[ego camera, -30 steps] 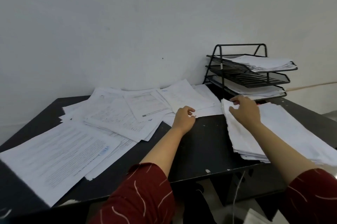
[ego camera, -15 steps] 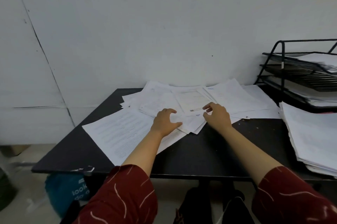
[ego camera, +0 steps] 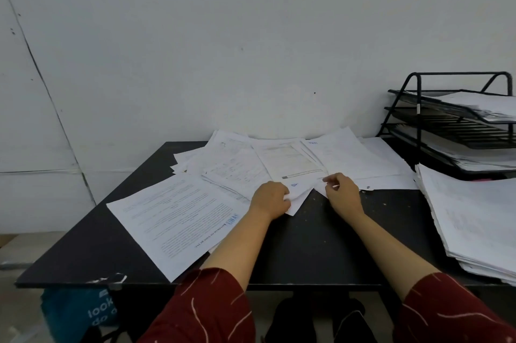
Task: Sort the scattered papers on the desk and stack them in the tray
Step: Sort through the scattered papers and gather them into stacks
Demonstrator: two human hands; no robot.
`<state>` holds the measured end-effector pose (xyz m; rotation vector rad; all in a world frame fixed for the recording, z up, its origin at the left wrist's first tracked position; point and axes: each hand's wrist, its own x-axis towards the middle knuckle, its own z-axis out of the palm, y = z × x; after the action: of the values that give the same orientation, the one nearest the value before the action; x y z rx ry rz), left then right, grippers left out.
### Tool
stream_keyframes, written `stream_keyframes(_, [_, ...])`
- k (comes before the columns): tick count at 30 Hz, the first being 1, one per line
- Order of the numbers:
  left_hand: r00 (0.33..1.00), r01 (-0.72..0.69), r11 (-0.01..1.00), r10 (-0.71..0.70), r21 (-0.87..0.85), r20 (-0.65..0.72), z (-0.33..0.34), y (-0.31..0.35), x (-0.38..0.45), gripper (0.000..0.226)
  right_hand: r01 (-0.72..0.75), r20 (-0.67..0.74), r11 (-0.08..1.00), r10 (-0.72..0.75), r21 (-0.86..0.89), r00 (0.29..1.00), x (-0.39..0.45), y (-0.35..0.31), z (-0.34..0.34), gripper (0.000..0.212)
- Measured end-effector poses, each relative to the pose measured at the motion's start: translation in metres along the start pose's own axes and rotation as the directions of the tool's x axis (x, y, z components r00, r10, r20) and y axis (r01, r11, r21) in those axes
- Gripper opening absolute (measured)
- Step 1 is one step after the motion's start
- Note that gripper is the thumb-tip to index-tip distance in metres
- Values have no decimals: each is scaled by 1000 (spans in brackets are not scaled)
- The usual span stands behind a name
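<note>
Scattered white papers [ego camera: 282, 161] lie fanned across the back of the black desk [ego camera: 321, 233]. A large printed sheet [ego camera: 173, 217] lies at the front left. My left hand [ego camera: 270, 200] is curled on the near edge of the scattered sheets, fingers gripping a sheet corner. My right hand [ego camera: 342, 193] pinches the edge of a sheet beside it, thumb and forefinger closed on the paper. A black three-tier wire tray [ego camera: 458, 124] stands at the back right with papers in its top and bottom tiers.
A thick stack of white papers [ego camera: 474, 219] lies at the desk's right side, in front of the tray. A white wall runs behind the desk. A blue bag [ego camera: 75, 312] sits on the floor under the desk's left corner.
My view has swung left from the tray and stack. My right hand left the right-hand stack and came to the scattered sheets; both hands now grip paper edges in the middle.
</note>
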<state>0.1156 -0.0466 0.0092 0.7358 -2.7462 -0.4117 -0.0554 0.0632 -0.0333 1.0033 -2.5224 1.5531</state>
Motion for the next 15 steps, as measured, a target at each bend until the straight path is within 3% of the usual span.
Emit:
stream_keyframes(1, [1000, -18, 999, 18, 35, 2, -5, 1, 2, 15, -1, -7, 1000, 1, 14, 1000, 1, -1, 0, 20])
stream_keyframes(3, [1000, -17, 1000, 17, 11, 6, -11, 2, 5, 30, 6, 0, 1000, -6, 10, 1000, 0, -2, 1, 20])
stream_keyframes(7, [993, 116, 942, -115, -316, 22, -15, -10, 10, 43, -10, -4, 997, 10, 72, 1000, -2, -1, 1, 21])
stream_keyframes(10, [970, 229, 741, -231, -632, 80, -19, -25, 9, 18, -19, -24, 992, 23, 124, 999, -3, -1, 0, 21])
stream_keyframes(13, [958, 260, 586, -257, -767, 128, -19, -36, 6, 28, -57, -8, 983, 59, 176, 998, -4, -4, -1, 18])
stream_keyframes(15, [953, 262, 498, -271, -827, 139, -20, -38, 4, 26, -99, 20, 975, 97, 200, 995, -3, -7, -1, 28])
